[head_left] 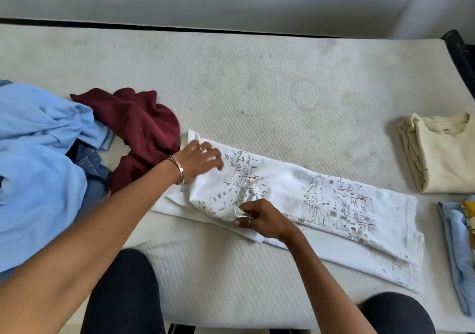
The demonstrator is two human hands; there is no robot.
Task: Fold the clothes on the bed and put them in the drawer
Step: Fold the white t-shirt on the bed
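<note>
A white printed shirt (331, 205) lies folded lengthwise across the white mattress (257, 97). My left hand (199, 161) rests flat on its left end with straight fingers. My right hand (262, 218) pinches a small fold of the shirt's cloth at the near edge. To the left lie a crumpled maroon garment (136, 125), a light blue garment (38, 153) and dark denim (92, 164). A folded cream shirt (442, 153) sits at the right.
A folded pale blue piece with something yellow on it (460, 251) lies at the right edge. A black bed frame (460, 53) shows at the far right corner. A grey wall runs behind the bed. My knees in dark trousers (123, 295) are against the near edge.
</note>
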